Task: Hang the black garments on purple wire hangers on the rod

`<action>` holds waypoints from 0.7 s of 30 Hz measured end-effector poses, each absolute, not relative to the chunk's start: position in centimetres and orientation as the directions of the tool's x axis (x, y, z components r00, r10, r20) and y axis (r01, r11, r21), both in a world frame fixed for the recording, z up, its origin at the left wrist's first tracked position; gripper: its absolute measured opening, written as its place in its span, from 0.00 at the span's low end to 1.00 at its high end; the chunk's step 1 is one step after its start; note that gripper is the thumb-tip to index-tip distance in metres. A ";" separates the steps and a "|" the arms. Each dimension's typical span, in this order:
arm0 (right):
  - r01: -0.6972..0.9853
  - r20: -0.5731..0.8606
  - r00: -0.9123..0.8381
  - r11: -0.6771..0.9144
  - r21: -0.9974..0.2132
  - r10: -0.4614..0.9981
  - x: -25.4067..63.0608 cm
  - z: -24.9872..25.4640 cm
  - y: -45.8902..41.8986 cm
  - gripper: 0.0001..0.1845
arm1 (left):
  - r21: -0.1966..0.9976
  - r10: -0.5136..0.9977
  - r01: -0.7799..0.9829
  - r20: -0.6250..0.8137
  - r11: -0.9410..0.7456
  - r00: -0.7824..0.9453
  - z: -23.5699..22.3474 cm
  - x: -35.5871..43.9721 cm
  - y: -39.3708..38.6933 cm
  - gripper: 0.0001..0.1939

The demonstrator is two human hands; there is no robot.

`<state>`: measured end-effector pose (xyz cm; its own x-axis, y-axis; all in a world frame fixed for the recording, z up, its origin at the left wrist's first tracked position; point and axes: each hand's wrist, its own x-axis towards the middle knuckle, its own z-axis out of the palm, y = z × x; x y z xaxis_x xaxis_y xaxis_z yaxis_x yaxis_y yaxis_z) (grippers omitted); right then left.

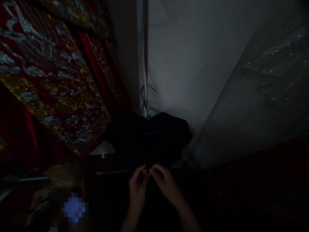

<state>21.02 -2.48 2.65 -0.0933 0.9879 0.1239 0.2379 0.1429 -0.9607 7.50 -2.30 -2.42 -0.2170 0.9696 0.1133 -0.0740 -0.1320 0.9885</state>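
Observation:
A dark garment (166, 138) hangs on a purple hanger (145, 104) against the wall. At the lower middle of its front, my left hand (139, 180) pinches the dark cloth with thumb and fingertips. Close beside it, my right hand (164, 180) pinches the same front, its fingertips nearly meeting those of the left. The light is too dim to show any button or fastening between the fingers. The lower part of the garment merges into the darkness around my wrists.
Red cloth embroidered in gold and silver (65, 80) hangs at the left. A pale cord (144, 48) runs down the wall (188, 64) behind the hanger. Shiny translucent sheeting (265, 93) covers the right side. A blurred-out blue patch (74, 208) lies at lower left.

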 end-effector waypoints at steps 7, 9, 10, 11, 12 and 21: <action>-0.080 -0.089 -0.144 -0.101 -0.992 0.985 19.9 2.5 -1.9 0.20 | 0.991 0.970 -0.074 0.088 -0.107 -0.226 -3.2 7.8 -2.4 0.24; -0.110 -0.110 -0.123 -0.124 -0.986 0.986 19.7 3.2 -0.9 0.19 | 0.989 0.971 -0.068 0.115 -0.132 -0.210 -3.1 7.9 -2.3 0.22; -0.116 -0.103 -0.101 -0.115 -0.987 0.989 19.6 3.9 -0.3 0.18 | 0.987 0.970 -0.050 0.139 -0.152 -0.201 -3.0 7.9 -2.1 0.21; -0.124 -0.089 -0.076 -0.098 -0.987 0.993 19.6 4.7 0.5 0.17 | 0.985 0.967 -0.022 0.166 -0.173 -0.196 -2.9 7.8 -2.0 0.20; -0.139 -0.072 -0.050 -0.078 -0.987 0.996 19.7 5.8 1.4 0.16 | 0.981 0.963 0.015 0.191 -0.191 -0.192 -2.8 7.8 -1.8 0.19; -0.192 0.193 0.074 0.204 -0.960 0.978 19.6 17.2 7.5 0.11 | 0.934 0.939 0.209 0.319 -0.289 -0.129 -4.3 8.9 -0.3 0.13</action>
